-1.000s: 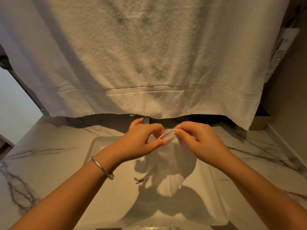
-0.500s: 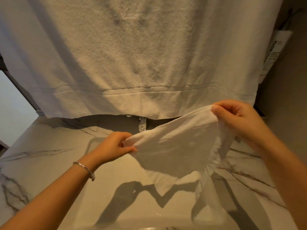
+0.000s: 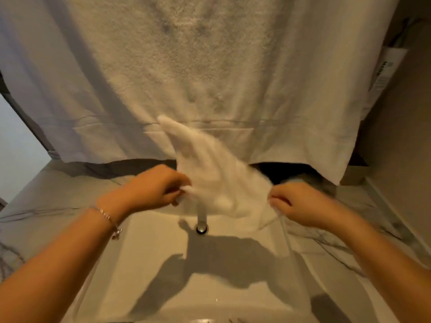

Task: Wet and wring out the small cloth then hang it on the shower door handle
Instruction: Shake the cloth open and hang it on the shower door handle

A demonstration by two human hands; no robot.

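Observation:
The small white cloth [image 3: 217, 180] is stretched between both hands above the sink, blurred by motion, with one corner flung up against the big towel. My left hand [image 3: 156, 187] pinches its left edge; a silver bracelet sits on that wrist. My right hand [image 3: 298, 203] grips its right edge, from which a thin strip dangles down. The chrome faucet spout [image 3: 201, 221] pokes out just below the cloth, between my hands. The shower door handle is not in view.
A large white towel [image 3: 198, 78] hangs across the whole upper view, hiding the wall behind the basin. The rectangular white sink [image 3: 149, 264] sits in a marble counter [image 3: 46, 206]. A printed label or packet [image 3: 382, 80] hangs at upper right near the side wall.
My hands came level, the right dropping from high right to counter height. The cloth flipped upward, a corner now flying up in front of the towel. The faucet spout has come into sight.

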